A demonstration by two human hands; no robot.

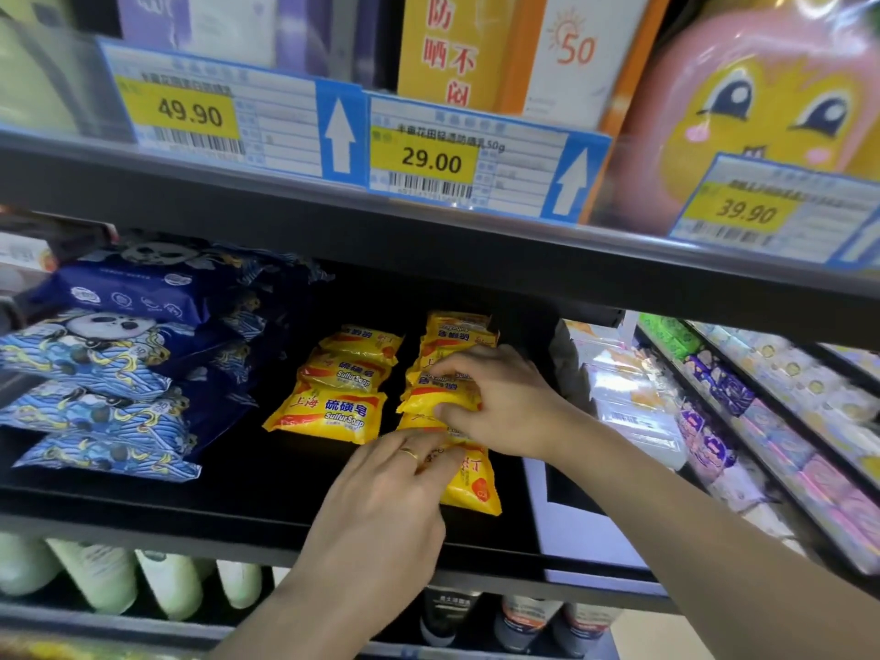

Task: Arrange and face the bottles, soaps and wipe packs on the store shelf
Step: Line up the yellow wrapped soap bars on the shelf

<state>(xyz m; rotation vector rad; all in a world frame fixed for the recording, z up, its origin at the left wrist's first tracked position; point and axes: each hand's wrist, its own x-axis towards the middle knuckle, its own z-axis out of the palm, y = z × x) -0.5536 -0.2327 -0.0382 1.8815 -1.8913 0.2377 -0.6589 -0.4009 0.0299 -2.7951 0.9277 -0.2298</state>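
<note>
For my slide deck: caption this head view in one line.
Both hands straighten yellow soap packs beside blue wipe packs.

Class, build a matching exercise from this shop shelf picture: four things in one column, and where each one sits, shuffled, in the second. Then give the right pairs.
Things
1. blue wipe packs
2. left row of yellow soaps
3. pale bottles
4. 29.00 price tag

Places
A. on the rail of the shelf above
B. on the shelf below, at left
C. stacked at the left of the middle shelf
D. middle shelf, beside the row that both hands touch

Pairs: 1-C, 2-D, 3-B, 4-A
</note>
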